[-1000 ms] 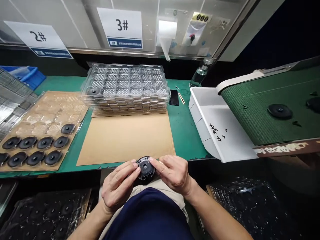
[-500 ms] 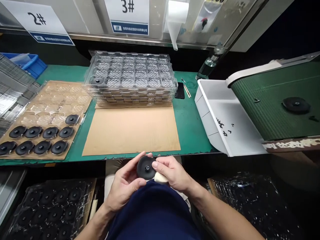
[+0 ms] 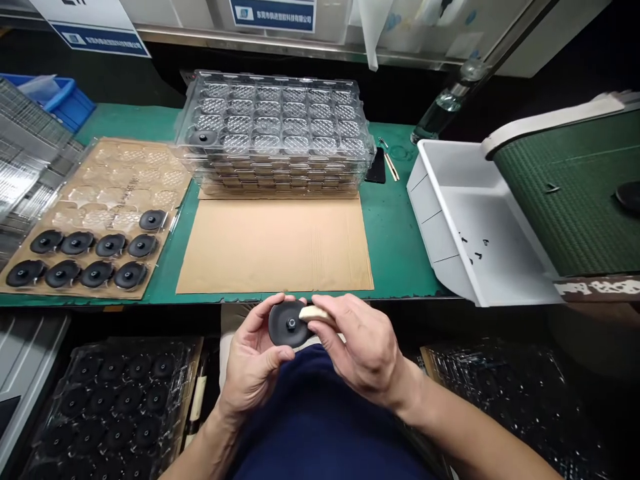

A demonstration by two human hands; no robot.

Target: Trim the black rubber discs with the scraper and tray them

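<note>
In the head view, we hold a black disc (image 3: 281, 327) in our left hand (image 3: 255, 363), clamped at its rim, thumb at the lower edge and fingers curled behind. Our right hand (image 3: 365, 343) is closed on a pale pad (image 3: 317, 315), pinched between thumb and fingers, with its tip at the disc's face beside the raised center.

The disc is above our lap, just on our side of the edge of the green table (image 3: 400, 240). Beyond that edge, a bare cardboard sheet (image 3: 277, 247) gives open room, with the clear tray stack (image 3: 280, 127) behind, the part-filled tray (image 3: 113, 197) to the left and the white bin (image 3: 443, 233) to the right.

Our right hand covers the disc's right side, and we cannot make out its underside. The picture's top cuts off the paper signs (image 3: 273, 15); the lower right trays (image 3: 510, 400) are dim.
</note>
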